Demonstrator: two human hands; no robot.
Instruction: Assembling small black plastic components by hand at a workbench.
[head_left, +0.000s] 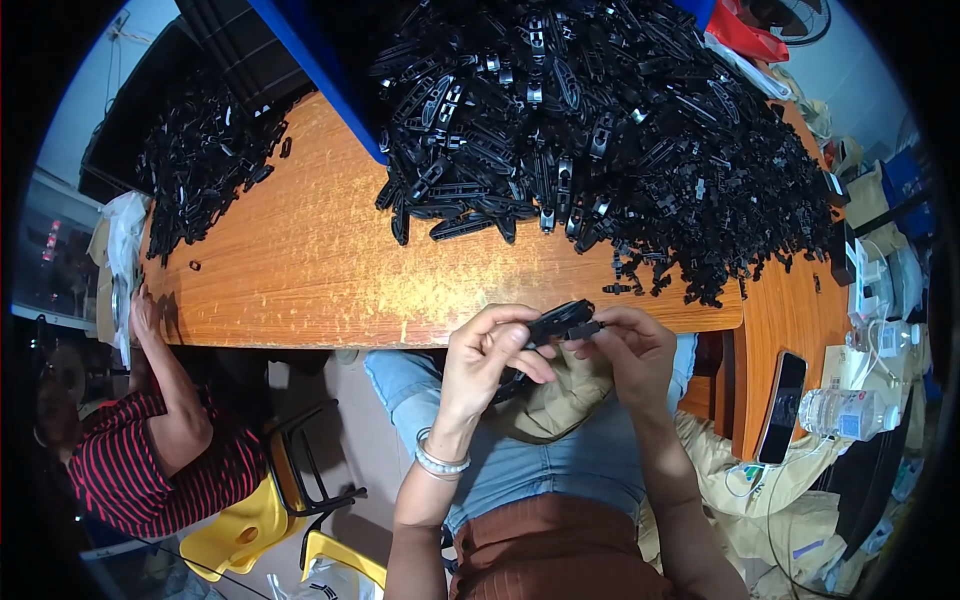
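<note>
Single head-worn fisheye view, steeply downward (edges curved), close over the wooden table (310, 250) edge and lap.

Black plastic part (562, 322) between both hands, lower centre: slight gloss. Heap of same black plastic pieces (600, 120), upper centre: shiny glints. Table (300, 260): orange wood-grain top, smooth, worn pale patches. Jeans (560, 460), lower centre: matt denim cloth. Phone (782, 405), right: glossy glass.
</note>
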